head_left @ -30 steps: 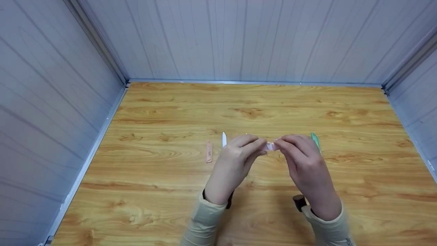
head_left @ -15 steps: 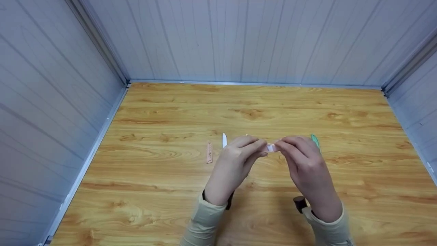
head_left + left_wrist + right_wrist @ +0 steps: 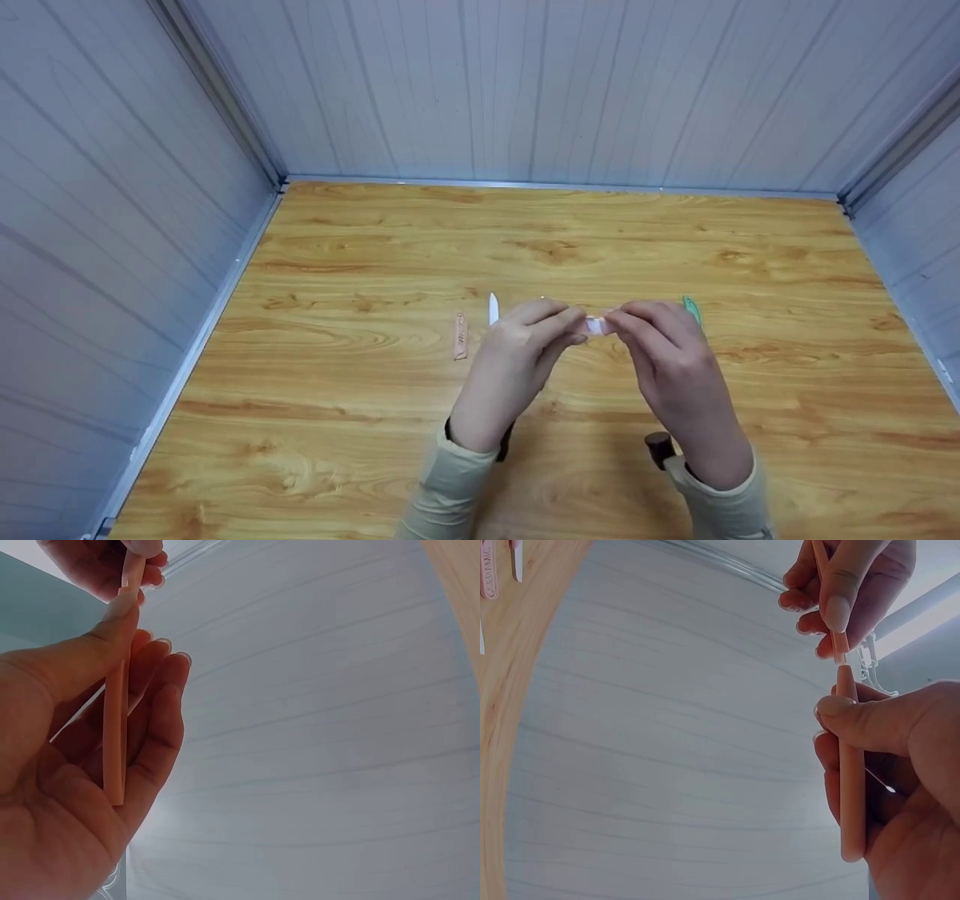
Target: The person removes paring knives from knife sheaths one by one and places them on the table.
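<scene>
Both hands meet above the table in the head view, with a small pink-handled knife between them. The left hand (image 3: 510,360) pinches a slim pink sheath (image 3: 115,727) between thumb and fingers, and its far end lies along the palm. In the right hand (image 3: 679,360) is the knife's rounded pink handle (image 3: 852,795), pinched near its front end. A short stretch of white blade (image 3: 594,325) shows between the fingertips in the head view. How deep the blade sits in the sheath cannot be seen.
Left of the hands lies a pink sheath (image 3: 460,336), lettered CERAMIC in the right wrist view. Beside it a white blade (image 3: 493,307) runs partly behind the left hand. A green piece (image 3: 692,309) is partly hidden by the right hand. Panel walls (image 3: 480,90) enclose the wooden table (image 3: 375,247).
The hands keep their grips and stay almost in place. A little more white shows between the fingertips than a second ago. The head view has shifted very slightly.
</scene>
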Motion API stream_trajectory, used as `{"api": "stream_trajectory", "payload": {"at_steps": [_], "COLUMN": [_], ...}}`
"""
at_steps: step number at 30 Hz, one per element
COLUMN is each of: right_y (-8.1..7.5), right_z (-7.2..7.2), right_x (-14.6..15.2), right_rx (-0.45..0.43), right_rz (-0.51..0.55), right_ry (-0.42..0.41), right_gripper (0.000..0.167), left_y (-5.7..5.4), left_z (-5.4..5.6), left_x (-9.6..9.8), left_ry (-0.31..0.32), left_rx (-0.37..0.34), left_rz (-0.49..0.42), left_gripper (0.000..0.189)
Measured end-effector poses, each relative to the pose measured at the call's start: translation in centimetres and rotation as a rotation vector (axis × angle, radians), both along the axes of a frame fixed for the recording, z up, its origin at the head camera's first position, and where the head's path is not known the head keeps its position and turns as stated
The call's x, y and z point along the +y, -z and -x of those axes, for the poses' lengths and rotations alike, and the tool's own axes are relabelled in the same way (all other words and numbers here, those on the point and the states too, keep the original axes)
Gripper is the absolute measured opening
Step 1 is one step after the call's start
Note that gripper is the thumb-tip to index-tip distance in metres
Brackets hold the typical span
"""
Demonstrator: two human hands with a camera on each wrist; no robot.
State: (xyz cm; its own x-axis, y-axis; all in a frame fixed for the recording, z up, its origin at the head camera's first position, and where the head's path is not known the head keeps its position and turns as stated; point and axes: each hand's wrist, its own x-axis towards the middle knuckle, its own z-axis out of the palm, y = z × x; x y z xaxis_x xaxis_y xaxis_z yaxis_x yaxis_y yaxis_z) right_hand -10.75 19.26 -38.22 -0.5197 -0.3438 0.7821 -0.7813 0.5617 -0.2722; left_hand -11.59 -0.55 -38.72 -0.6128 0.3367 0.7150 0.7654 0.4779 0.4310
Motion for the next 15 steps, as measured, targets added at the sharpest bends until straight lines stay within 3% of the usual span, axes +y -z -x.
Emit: {"api": "stream_trajectory", "payload": {"at_steps": [8, 15], "right_y": [0.07, 0.12], "right_z": [-0.02, -0.02], "right_x": [0.15, 0.29], "right_rx": [-0.009, -0.025], "right_rz": [0.001, -0.021], "right_ry": [0.000, 0.016], "right_gripper": [0.015, 0.026], "left_y": [0.03, 0.07], "left_z": [0.03, 0.07], "left_x": [-0.05, 0.07], "left_ry": [-0.006, -0.011], "left_rx": [0.019, 0.009], "left_rz": [0.013, 0.004], "left_gripper": [0.020, 0.020]}}
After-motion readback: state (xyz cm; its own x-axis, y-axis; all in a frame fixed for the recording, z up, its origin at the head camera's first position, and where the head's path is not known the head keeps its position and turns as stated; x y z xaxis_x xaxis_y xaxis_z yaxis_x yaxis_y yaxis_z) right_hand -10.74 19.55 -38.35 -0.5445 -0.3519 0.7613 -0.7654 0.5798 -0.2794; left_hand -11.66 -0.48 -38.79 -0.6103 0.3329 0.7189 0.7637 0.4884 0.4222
